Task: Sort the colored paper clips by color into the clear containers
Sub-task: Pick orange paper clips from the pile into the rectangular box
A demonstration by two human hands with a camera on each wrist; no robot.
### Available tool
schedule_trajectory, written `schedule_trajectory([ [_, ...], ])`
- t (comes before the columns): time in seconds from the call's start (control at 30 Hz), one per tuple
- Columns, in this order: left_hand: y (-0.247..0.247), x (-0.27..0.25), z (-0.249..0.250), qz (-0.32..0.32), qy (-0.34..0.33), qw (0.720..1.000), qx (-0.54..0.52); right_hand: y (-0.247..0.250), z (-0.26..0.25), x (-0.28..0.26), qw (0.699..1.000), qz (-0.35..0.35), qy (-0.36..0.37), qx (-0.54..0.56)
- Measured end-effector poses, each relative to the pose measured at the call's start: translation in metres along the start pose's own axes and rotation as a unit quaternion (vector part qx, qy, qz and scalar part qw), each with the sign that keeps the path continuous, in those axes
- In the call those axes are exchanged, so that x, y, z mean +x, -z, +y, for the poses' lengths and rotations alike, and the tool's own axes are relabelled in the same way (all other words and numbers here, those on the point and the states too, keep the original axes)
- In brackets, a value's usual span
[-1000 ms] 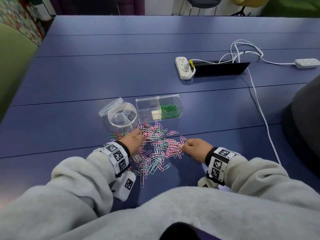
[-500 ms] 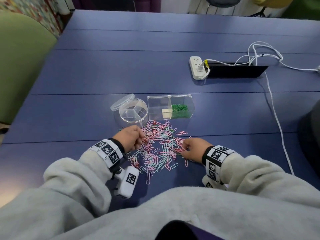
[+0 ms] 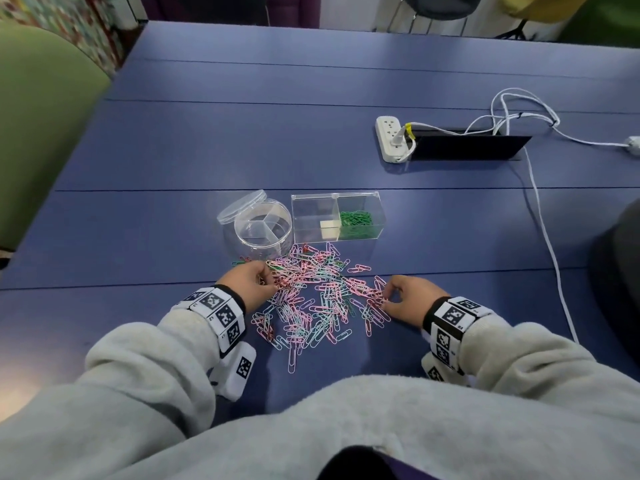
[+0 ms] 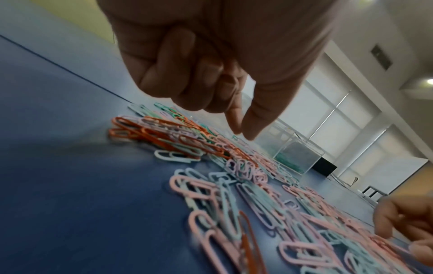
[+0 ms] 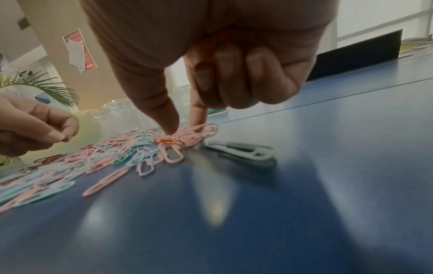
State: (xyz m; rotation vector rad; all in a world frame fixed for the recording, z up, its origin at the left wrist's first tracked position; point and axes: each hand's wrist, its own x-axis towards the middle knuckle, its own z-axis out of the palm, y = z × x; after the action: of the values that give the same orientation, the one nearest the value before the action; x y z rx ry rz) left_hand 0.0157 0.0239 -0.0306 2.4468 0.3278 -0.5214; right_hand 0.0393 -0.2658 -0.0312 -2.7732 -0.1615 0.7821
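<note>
We work a mixed pile of paper clips (image 3: pixel 313 292) spread on the near part of the blue table (image 3: pixel 242 140), just in front of the round divided container (image 3: pixel 258 230) and the rectangular clear box (image 3: pixel 337 216), whose right compartment already holds green clips (image 3: pixel 355 221). Our left hand (image 3: pixel 247 284) hovers at the pile's left edge, thumb and forefinger nearly together with nothing clearly between them. Our right hand (image 3: pixel 410 299) presses thumb and forefinger tips down on pink clips (image 5: pixel 199 131) at the right edge, other fingers curled; whether a clip is truly pinched we cannot tell. We do best to slide one colour clear of the tangle before lifting, since linked clips would likely drag others along.
</note>
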Motion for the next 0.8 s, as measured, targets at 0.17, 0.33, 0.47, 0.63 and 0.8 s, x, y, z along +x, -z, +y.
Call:
schedule_trajectory([
  [0.17, -0.001, 0.001, -0.003, -0.006, -0.003, 1.0, 0.023, 0.001, -0.008, -0.002, 0.998, -0.006, 0.028, -0.047],
  [0.33, 0.0, 0.002, -0.002, -0.005, -0.017, 0.999, 0.039, 0.003, -0.022, 0.0, 0.996, -0.035, 0.037, -0.072],
  [0.47, 0.0, 0.004, -0.002, -0.013, -0.033, 0.997, 0.07, 0.004, -0.032, 0.003, 0.991, -0.049, 0.049, -0.113],
  [0.63, -0.003, 0.005, 0.01, -0.029, -0.054, 0.993, 0.104, 0.005, -0.031, 0.003, 0.997, -0.054, 0.03, -0.049],
  [0.8, -0.003, 0.007, 0.017, -0.037, -0.065, 0.985, 0.156, 0.007, -0.018, 0.0, 0.999, -0.021, 0.007, 0.031],
])
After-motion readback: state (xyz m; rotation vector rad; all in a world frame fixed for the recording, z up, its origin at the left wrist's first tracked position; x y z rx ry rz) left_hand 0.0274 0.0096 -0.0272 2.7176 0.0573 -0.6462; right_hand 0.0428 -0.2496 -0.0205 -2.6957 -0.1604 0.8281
